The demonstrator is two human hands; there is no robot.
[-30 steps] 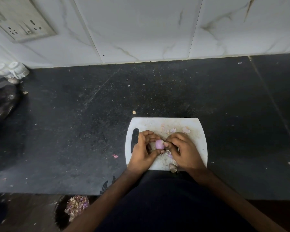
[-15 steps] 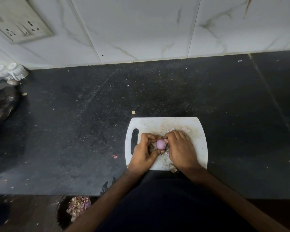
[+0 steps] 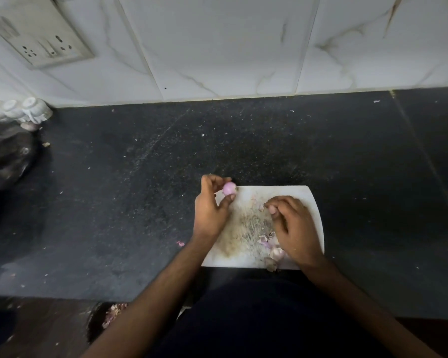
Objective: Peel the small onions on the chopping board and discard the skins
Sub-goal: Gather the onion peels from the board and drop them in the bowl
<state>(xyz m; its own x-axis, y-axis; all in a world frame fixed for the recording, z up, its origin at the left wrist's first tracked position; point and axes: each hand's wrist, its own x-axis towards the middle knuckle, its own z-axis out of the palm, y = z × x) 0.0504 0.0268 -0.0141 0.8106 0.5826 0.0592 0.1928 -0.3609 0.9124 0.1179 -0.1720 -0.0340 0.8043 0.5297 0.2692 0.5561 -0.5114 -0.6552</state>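
Note:
A white chopping board point(image 3: 246, 259) lies on the black counter in front of me. My left hand point(image 3: 209, 210) pinches a small peeled pink onion point(image 3: 228, 188) between thumb and fingers above the board's far left corner. My right hand point(image 3: 292, 226) rests on the right half of the board with its fingers curled; whether it holds a bit of skin I cannot tell. Pink and pale onion skins point(image 3: 270, 248) lie on the board beside my right wrist, and one small scrap point(image 3: 261, 208) sits near its fingertips.
A dark bin point(image 3: 109, 316) with onion skins sits below the counter edge at lower left. A black bag point(image 3: 7, 156) and white bottles point(image 3: 23, 111) stand at far left. One skin scrap point(image 3: 180, 243) lies on the counter. A tiled wall with a socket point(image 3: 39, 34) rises behind.
My hands have parted. The left hand has carried the onion up and left to the board's far corner; the right hand has let go of it and moved right onto the board.

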